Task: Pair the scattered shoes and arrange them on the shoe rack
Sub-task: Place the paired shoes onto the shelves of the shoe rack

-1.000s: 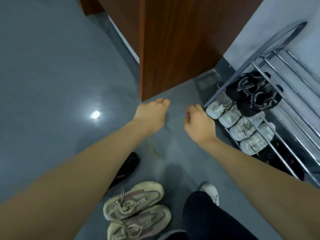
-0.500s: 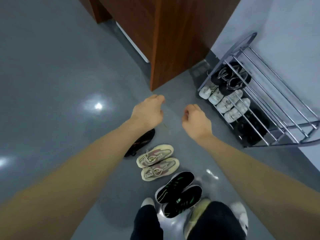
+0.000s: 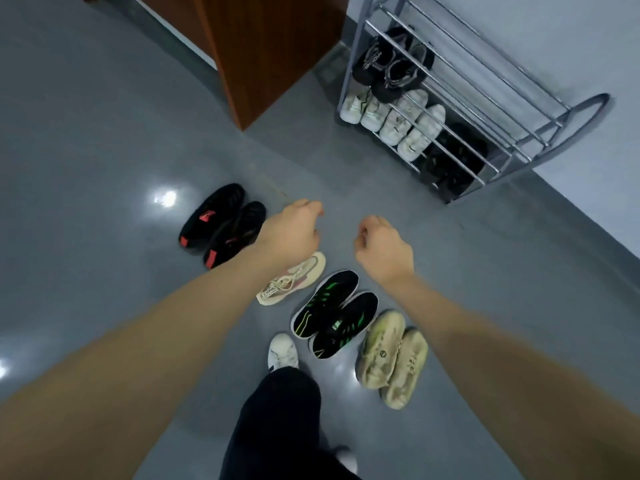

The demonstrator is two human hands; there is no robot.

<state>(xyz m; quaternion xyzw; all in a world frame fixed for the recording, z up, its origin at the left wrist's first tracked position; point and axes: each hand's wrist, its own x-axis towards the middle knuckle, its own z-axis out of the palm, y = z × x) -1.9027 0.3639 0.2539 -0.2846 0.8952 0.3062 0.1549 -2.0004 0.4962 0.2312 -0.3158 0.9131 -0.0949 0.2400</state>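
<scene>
— What did your hands hold?

— Nothing. My left hand (image 3: pixel 291 230) and right hand (image 3: pixel 382 245) hung loosely curled over the floor (image 3: pixel 104 133).

— And the shoes?

— Black-and-red shoes (image 3: pixel 221 225) lay left of my left hand, and my left arm hid part of the beige shoe (image 3: pixel 294 280) marked "CAPRO". Black-and-green shoes (image 3: pixel 334 315) and tan shoes (image 3: pixel 393 358) lay under my right arm. The shoe rack (image 3: pixel 485 109) stood far ahead to the right, its lettering unreadable.
</scene>
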